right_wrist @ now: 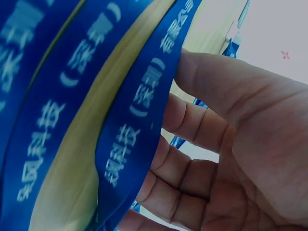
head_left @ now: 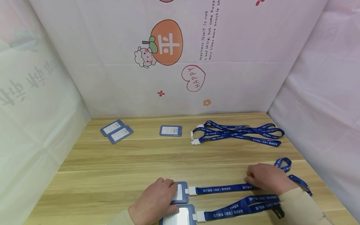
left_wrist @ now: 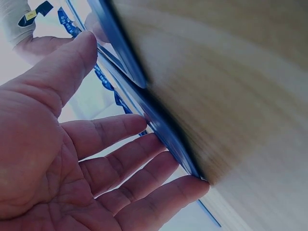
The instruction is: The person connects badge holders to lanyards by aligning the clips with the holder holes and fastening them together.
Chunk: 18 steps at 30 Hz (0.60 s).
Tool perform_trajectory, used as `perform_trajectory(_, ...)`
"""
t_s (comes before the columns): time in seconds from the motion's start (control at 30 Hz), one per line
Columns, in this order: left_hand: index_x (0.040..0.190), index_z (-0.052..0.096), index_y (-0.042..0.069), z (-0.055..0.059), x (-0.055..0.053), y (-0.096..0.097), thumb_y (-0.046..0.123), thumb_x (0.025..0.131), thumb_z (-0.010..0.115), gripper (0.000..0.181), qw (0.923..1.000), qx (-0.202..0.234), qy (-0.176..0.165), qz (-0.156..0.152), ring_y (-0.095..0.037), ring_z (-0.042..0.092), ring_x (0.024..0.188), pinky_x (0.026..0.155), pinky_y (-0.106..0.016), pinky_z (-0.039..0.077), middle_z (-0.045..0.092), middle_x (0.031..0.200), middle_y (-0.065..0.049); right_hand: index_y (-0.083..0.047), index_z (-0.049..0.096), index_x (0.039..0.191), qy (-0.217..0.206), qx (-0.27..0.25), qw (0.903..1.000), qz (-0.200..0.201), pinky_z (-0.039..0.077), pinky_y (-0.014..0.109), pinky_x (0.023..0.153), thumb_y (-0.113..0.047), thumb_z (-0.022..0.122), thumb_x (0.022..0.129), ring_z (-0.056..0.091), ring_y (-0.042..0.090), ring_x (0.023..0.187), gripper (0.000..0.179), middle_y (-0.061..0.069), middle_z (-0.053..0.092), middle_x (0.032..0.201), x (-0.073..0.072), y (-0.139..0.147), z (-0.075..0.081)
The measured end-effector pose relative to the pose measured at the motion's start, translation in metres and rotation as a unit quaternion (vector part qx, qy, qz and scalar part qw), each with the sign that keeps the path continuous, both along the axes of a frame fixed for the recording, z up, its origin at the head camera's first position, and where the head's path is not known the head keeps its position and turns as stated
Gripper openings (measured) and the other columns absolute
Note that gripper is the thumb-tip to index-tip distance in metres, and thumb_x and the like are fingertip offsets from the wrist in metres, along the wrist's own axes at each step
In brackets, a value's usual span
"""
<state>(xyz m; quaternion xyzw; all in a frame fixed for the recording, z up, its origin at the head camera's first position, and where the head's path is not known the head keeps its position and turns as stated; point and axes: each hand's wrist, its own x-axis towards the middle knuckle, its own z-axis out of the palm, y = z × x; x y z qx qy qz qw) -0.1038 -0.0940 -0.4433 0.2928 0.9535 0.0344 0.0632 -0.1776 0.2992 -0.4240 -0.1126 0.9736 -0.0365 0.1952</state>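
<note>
Two blue badge holders lie at the front, each clipped to a dark blue printed lanyard. My left hand (head_left: 154,200) rests at the left of the farther badge holder (head_left: 184,193), fingertips along its edge in the left wrist view. Its thumb reaches over the nearer badge holder (head_left: 181,215). My right hand (head_left: 267,177) pinches the farther lanyard (head_left: 219,189) toward its looped end, its fingers partly hidden behind the strap. The nearer lanyard (head_left: 233,211) runs under the right forearm, a black clip (head_left: 278,212) beside it.
Farther back lie two overlapping badge holders (head_left: 116,131) on the left and a single badge holder (head_left: 170,130) mid-table. Several lanyards (head_left: 239,132) are laid together at the back right. Printed white cloth (head_left: 118,81) walls the wooden table (head_left: 140,159) at the back and sides.
</note>
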Motion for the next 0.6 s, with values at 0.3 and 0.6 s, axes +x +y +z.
perform_trajectory(0.3,0.126,0.071,0.01,0.0,0.001,0.0,0.059,0.086,0.079,0.064,1.0,-0.001,0.007,-0.001,-0.013,0.059,0.091,0.086,-0.028,0.058,0.071,0.119,-0.004,-0.018,0.059,0.081,0.0,0.017,0.9997,-0.018,0.04,0.035,0.062,-0.035,0.065,0.099,0.05,0.016,0.066,0.025,-0.003,0.054,0.071,-0.002,0.017,0.0)
perform_trajectory(0.6,0.128,0.07,0.011,0.0,0.001,0.001,0.059,0.086,0.079,0.065,1.0,-0.005,0.004,0.004,-0.014,0.06,0.094,0.088,-0.029,0.058,0.07,0.123,-0.004,-0.018,0.062,0.085,-0.005,0.034,0.9989,-0.031,0.045,0.041,0.064,-0.034,0.061,0.101,0.052,0.018,0.069,0.023,-0.003,0.057,0.075,-0.001,0.026,0.0)
